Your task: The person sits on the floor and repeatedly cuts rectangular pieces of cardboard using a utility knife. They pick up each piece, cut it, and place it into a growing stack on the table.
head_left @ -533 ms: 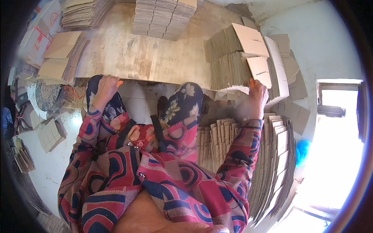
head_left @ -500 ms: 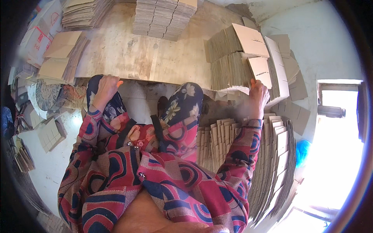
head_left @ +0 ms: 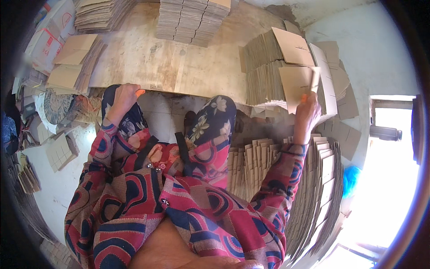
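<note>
My right hand (head_left: 307, 111) grips a cardboard sheet (head_left: 315, 80), which is tilted so that it shows as a narrow strip. Something orange covers a fingertip of this hand. Just beside it is a stack of cut cardboard sheets (head_left: 265, 85) on the wooden table, and the slotless face of a sheet (head_left: 293, 83) shows on that stack's right end. My left hand (head_left: 126, 101) rests closed on my left knee by the table's front edge, with orange at a fingertip and nothing visible in it.
On the wooden table (head_left: 148, 62) stand a tall cardboard stack (head_left: 192, 22) at the back and leaning sheets (head_left: 74, 58) at the left. Rows of slotted cardboard (head_left: 313, 179) fill the floor to my right. A blue bag (head_left: 351, 179) lies near the bright doorway.
My right hand has drawn slightly right and toward me, and a sheet at the stack's end has come up tilted in it. The left hand stays on the knee.
</note>
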`<state>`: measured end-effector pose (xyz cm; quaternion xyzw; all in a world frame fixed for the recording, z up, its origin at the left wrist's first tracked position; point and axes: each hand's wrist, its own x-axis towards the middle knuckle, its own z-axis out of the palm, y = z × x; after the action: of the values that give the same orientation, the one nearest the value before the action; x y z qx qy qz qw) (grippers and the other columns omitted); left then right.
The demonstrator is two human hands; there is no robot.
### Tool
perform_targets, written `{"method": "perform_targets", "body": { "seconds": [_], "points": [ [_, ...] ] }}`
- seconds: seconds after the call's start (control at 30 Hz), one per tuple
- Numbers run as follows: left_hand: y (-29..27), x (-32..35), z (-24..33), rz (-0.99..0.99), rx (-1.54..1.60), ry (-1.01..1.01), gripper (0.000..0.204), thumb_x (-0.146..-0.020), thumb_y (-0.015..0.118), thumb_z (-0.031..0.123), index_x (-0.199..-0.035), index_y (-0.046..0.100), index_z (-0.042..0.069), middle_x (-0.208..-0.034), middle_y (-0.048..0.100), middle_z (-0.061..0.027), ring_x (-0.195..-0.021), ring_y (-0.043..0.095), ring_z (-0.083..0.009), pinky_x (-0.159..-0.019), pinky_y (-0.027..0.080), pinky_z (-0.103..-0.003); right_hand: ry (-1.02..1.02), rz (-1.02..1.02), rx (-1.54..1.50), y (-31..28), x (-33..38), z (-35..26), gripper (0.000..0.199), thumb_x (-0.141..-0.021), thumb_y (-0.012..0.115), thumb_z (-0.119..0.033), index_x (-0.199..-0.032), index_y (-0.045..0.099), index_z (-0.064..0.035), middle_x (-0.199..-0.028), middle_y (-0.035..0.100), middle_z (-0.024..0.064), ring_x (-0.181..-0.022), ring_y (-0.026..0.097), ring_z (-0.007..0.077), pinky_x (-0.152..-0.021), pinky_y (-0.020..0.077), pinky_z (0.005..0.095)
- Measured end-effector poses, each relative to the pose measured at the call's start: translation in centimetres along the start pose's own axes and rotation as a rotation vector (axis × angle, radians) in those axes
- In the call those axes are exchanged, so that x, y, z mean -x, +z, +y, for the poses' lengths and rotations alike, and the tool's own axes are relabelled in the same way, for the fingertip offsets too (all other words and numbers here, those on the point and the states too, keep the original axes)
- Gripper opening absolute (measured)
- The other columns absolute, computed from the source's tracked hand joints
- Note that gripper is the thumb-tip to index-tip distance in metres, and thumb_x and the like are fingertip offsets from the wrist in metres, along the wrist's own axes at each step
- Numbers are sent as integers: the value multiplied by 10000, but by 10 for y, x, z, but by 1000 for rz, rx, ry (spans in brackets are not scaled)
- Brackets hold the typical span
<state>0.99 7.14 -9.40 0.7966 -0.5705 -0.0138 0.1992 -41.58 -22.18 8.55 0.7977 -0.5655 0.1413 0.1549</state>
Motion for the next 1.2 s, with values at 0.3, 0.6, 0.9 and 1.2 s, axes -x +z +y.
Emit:
{"method": "perform_targets", "body": {
  "seconds": [0.3,0.6,0.9,1.2],
  "points": [
    [-48,-117,32,413,43,215,391,-818,698,263,-1134,618,47,-977,644,-148,-919,598,-321,-753,500,-392,15,384,-845,-47,8,-107,578,-825,760,-126,-1316,489,10,-1096,643,100,-917,638,164,-776,540,303],
    [-48,-277,58,458,-252,325,528,-881,625,293,-1297,456,16,-1386,432,-139,-1274,406,-331,-1024,377,-421,39,220,-1188,-1,5,-155,541,-838,727,-45,-1305,474,52,-1092,647,86,-932,611,128,-839,503,262],
    [-25,-316,14,295,-424,441,174,-801,634,178,-890,640,28,-1002,579,-110,-1023,531,-249,-855,422,-373,63,253,-1317,17,12,-168,487,-864,687,-11,-1301,482,50,-1160,617,106,-967,601,148,-833,503,277],
    [-42,-319,17,303,-146,448,149,-758,671,138,-682,593,36,-743,573,-116,-806,575,-277,-745,463,-383,134,251,-1338,8,20,-171,459,-857,693,-6,-1275,509,43,-1121,624,85,-963,575,136,-852,486,273]
  ]
}}
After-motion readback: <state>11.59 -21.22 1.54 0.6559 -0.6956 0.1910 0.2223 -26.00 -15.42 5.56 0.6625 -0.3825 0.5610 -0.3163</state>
